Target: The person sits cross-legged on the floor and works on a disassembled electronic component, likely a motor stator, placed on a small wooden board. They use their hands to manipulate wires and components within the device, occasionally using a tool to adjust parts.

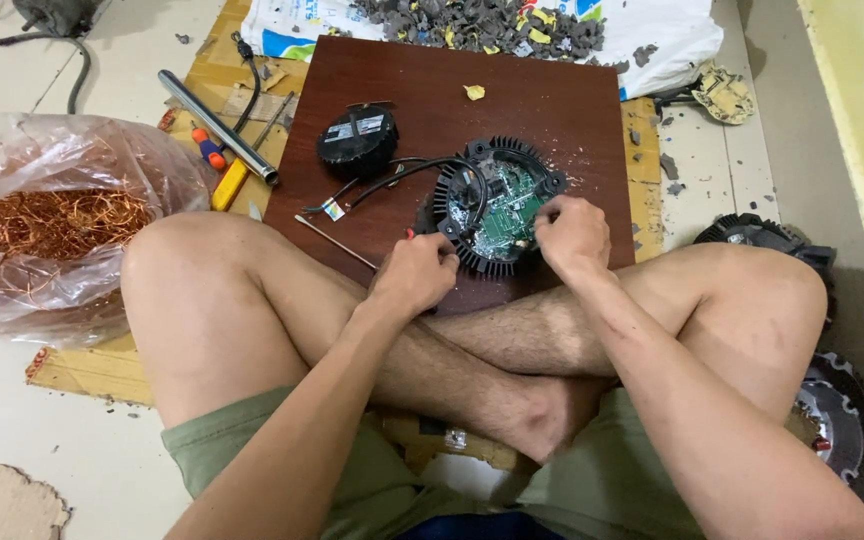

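Prying at round black finned housing [497,205] with green circuit board [505,200], on brown board [552,110] before crossed legs. Left hand [417,272] fist closed on thin red-tipped tool; right hand [572,235] fingers curled, gripping rim. Best: steady housing, lever gently. Black round unit [357,140] beside; copper wire bag [47,215] well apart.

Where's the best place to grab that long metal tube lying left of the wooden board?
Probably the middle of the metal tube, coming from above with fingers across its width. It lies flat and slanted on the cardboard, and the yellow-handled tool crowds its lower end.
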